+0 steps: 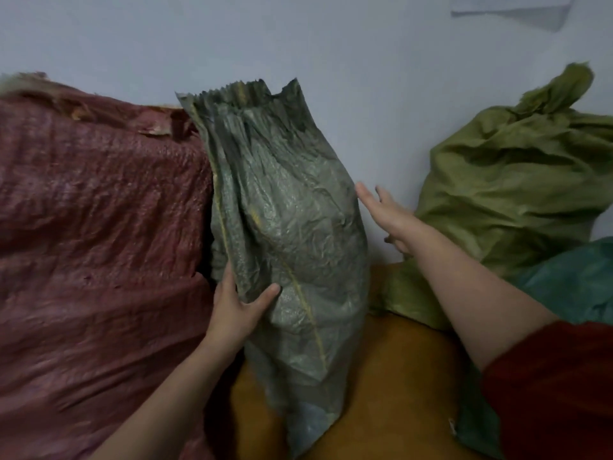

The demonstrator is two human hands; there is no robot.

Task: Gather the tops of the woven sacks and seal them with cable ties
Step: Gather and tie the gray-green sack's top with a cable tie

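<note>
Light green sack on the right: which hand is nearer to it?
Right. The right hand is open just beside the light green sack, between it and the dark green sack. The left hand grips that dark sack's left edge, farther away.

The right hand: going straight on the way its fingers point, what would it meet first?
Probably the right flank of the dark green sack, close ahead of the fingers of the right hand. Depth is unclear: if the hand lies behind the sack, it would reach the wall instead.
</note>
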